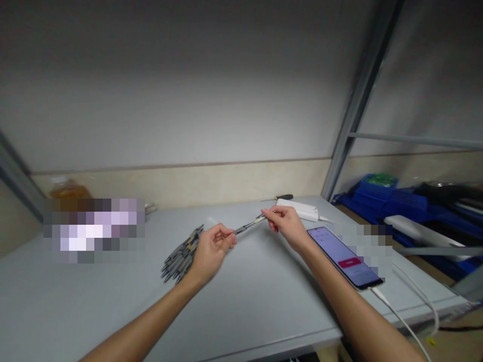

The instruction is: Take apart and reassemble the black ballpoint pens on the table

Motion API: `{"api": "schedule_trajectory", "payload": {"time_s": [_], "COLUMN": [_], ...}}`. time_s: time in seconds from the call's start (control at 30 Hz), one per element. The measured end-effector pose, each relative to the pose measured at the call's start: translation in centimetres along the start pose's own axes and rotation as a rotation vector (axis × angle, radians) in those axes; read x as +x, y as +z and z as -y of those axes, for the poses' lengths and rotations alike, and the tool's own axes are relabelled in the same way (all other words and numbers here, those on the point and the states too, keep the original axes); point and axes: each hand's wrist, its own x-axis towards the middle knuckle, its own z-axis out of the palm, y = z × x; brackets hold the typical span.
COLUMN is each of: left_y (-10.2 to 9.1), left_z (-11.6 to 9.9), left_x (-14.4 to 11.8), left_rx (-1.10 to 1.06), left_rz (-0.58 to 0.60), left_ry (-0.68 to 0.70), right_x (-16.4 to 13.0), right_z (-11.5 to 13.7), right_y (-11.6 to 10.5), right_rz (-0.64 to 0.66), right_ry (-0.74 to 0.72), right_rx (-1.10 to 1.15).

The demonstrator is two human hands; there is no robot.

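Observation:
A thin grey and silver pen-like stick (pixel 249 225) is stretched between my two hands above the table, slanting up to the right. The fingers of my left hand (pixel 213 249) pinch its lower left end. At the upper right end, my right hand (pixel 286 225) grips it between thumb and fingers. Beside my left hand lies a pile of similar grey sticks (pixel 181 259), partly hidden behind that hand. Its exact kind is too small to make out.
A lit phone (pixel 345 256) with a white cable (pixel 388 304) lies by my right forearm. Behind are a white plug-in block (pixel 302 211) and a screwdriver (pixel 285 197). Blue bins (pixel 400 203) stand beyond the metal frame (pixel 345 136). An amber bottle (pixel 70 190) stands at left, near a blurred-out patch.

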Motion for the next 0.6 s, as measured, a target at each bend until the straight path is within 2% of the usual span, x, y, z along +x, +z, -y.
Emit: {"api": "schedule_trajectory", "payload": {"time_s": [0.07, 0.17, 0.3, 0.43, 0.5, 0.6], "left_y": [-0.3, -1.0, -1.6, -1.3, -0.9, -0.1], "left_z": [0.0, 0.0, 0.1, -0.2, -0.3, 0.1], "left_x": [0.0, 0.2, 0.2, 0.0, -0.2, -0.3], "left_rx": [0.192, 0.425, 0.578, 0.618, 0.583, 0.366], "left_rz": [-0.043, -0.089, -0.097, -0.084, -0.053, 0.018], "left_ry": [0.11, 0.186, 0.243, 0.315, 0.317, 0.18], "right_x": [-0.1, -0.3, -0.4, -0.2, -0.1, -0.1], "right_z": [0.0, 0.0, 0.0, -0.1, 0.0, 0.2], "right_y": [0.1, 0.2, 0.2, 0.2, 0.2, 0.5], "right_rz": [0.025, 0.075, 0.133, 0.13, 0.069, -0.028], "right_ry": [0.061, 0.119, 0.215, 0.316, 0.289, 0.169], "right_rx": [-0.004, 0.004, 0.078, 0.167, 0.215, 0.241]}}
